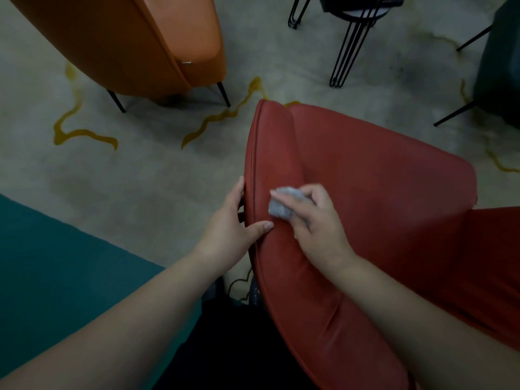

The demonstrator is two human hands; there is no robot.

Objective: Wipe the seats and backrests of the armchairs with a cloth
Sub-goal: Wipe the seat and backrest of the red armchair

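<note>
A red leather armchair [365, 170] fills the lower right, seen from above and behind its backrest. My right hand [318, 223] grips a bunched grey cloth [281, 204] and presses it against the inner face of the chair's left side wing. My left hand [233, 223] holds the outer edge of that same wing: the thumb lies over the piped seam and the fingers reach round the outside. The seat cushion lies beyond my right hand.
An orange armchair [135, 43] stands at the upper left on thin black legs. Black hairpin-leg furniture [351, 43] is at the top centre, a dark green chair [501, 66] at the right edge. Teal carpet [56, 263] lies at lower left, grey carpet with yellow lines elsewhere.
</note>
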